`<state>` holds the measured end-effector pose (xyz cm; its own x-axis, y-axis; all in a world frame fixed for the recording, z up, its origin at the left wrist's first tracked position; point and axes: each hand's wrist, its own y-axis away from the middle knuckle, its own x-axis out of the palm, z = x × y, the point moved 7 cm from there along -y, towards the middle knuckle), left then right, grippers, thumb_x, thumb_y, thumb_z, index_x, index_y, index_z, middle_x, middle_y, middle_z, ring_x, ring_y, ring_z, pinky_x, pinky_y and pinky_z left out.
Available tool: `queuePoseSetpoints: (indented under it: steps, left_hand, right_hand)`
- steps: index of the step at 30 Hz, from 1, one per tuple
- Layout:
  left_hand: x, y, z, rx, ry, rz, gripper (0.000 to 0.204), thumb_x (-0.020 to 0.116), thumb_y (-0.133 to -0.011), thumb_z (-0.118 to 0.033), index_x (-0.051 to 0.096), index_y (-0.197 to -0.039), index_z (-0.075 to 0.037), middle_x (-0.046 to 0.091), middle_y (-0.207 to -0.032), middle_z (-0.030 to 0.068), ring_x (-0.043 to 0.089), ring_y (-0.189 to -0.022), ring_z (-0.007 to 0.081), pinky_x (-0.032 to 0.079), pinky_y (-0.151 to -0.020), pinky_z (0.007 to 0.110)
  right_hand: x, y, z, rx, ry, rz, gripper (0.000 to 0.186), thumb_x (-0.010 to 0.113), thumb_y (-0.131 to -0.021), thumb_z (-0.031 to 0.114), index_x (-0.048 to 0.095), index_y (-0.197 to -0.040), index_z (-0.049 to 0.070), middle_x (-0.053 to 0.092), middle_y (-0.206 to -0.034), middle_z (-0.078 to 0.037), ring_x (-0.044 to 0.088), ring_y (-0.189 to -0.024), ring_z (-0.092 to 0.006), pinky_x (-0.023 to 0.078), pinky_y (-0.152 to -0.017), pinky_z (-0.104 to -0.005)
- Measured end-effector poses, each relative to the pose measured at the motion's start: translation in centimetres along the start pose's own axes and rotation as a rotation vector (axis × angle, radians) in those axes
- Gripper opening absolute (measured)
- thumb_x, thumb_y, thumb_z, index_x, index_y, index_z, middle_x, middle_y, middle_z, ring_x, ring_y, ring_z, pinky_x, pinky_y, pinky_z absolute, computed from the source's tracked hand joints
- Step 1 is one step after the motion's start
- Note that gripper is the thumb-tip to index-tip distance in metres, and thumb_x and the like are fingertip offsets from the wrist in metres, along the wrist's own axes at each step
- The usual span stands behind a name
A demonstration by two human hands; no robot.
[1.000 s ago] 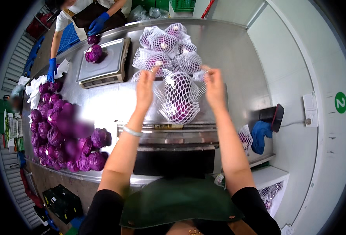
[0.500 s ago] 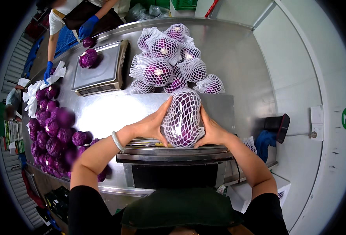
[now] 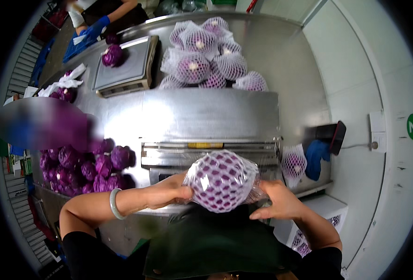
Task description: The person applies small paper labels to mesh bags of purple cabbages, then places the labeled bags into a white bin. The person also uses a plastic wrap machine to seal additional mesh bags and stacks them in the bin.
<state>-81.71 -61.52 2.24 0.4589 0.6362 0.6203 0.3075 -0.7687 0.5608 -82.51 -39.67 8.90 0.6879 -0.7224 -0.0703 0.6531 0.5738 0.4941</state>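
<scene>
Shiny metal surface (image 3: 307, 84) in front of you, pale wall (image 3: 349, 70) off to the right. Your left hand (image 3: 171, 190) is half curled round one side of the wrapped cabbage (image 3: 222, 179), thumb against it. Your right hand (image 3: 278, 199) is spread opposite, thumb sticking out, fingers by the clear film (image 3: 254, 195); can't tell if they're gripping. Guessing you cup both sides because it's round and slick. It's right in front of your apron (image 3: 211, 245). Further out, netted cabbages (image 3: 201, 58) sit well apart from the bare cabbages (image 3: 87, 170), probably to avoid mix-ups.
</scene>
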Motion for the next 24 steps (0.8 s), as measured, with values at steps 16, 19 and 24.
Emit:
queuePoseSetpoints:
  steps: [16,19,24]
  left_hand:
    - [0.7,-0.4,16.5,0.253,-0.045,-0.686,0.034,0.046,-0.107,-0.025,0.066,-0.098,0.002,0.072,-0.088,0.0111,0.068,-0.081,0.0153,0.054,-0.077,0.027]
    - [-1.7,-1.8,16.9,0.375,-0.108,-1.003,0.038,0.044,-0.107,-0.029,0.055,-0.081,-0.003,0.054,-0.06,0.0016,0.052,-0.052,0.0071,0.042,-0.051,0.022]
    - [-7.4,-4.9,18.3,0.398,-0.505,-1.217,0.032,0.051,-0.104,-0.024,0.053,-0.077,-0.007,0.043,-0.047,0.0009,0.045,-0.038,0.012,0.034,-0.041,0.026]
  right_hand:
    - [8.0,5.1,-18.5,0.254,-0.461,-0.508,0.038,0.057,-0.101,0.032,0.054,-0.078,0.002,0.063,-0.062,-0.007,0.061,-0.052,-0.0108,0.049,-0.05,-0.0254]
    - [7.1,5.4,-21.8,0.232,-0.505,-0.812,0.042,0.051,-0.104,0.034,0.053,-0.074,0.004,0.054,-0.053,-0.003,0.05,-0.044,-0.0094,0.041,-0.044,-0.025]
    - [4.6,4.2,-28.6,0.185,0.061,-1.102,0.043,0.052,-0.103,0.032,0.051,-0.07,0.004,0.054,-0.051,-0.006,0.05,-0.044,-0.0153,0.042,-0.044,-0.0317]
